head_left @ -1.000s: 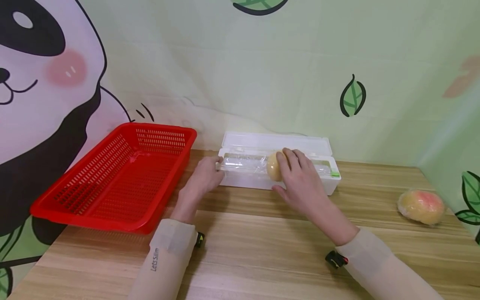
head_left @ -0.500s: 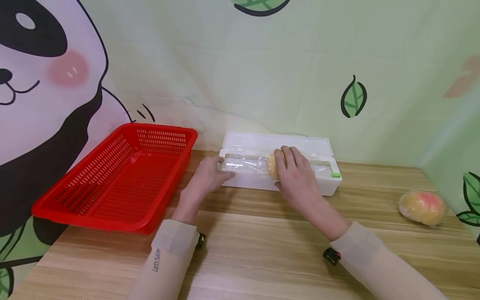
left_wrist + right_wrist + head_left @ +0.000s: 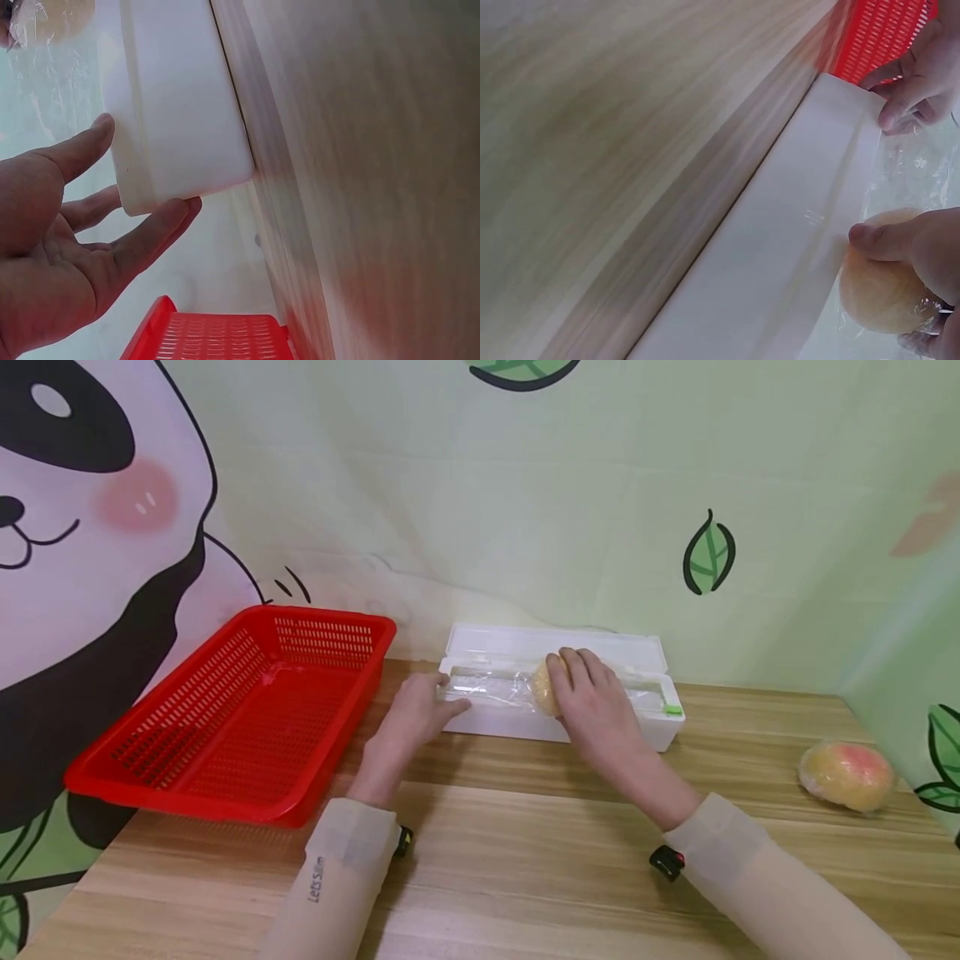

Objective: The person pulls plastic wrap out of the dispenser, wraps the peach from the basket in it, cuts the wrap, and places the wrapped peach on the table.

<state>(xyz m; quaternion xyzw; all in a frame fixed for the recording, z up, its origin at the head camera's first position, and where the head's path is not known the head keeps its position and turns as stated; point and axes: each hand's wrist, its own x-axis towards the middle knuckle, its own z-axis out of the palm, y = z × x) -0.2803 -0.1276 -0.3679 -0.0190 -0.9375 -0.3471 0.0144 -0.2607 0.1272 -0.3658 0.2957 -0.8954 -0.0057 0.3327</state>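
Observation:
A white cling film dispenser [image 3: 495,718] stands near the wall with its lid raised and clear film [image 3: 487,685] stretched across its top. My left hand [image 3: 412,714] holds its left end. In the left wrist view, the thumb [image 3: 90,146] lies at the top edge while fingers [image 3: 154,236] touch the end face. Over the right part of the film, my right hand [image 3: 600,706] grips a round yellow fruit [image 3: 546,689]. The right wrist view shows the thumb [image 3: 877,240] across this fruit [image 3: 881,292], with film clinging about it; its far side is hidden by the hand.
To the left sits a red plastic basket [image 3: 300,802] with slotted walls. A film-wrapped yellow fruit with a pink patch [image 3: 847,775] lies at the right on the wooden table [image 3: 510,860]. A printed cloth wall [image 3: 525,527] rises behind.
My left thumb has come forward onto the dispenser's front edge. My right hand has rolled the fruit slightly upward and back, its wrist shifting a little.

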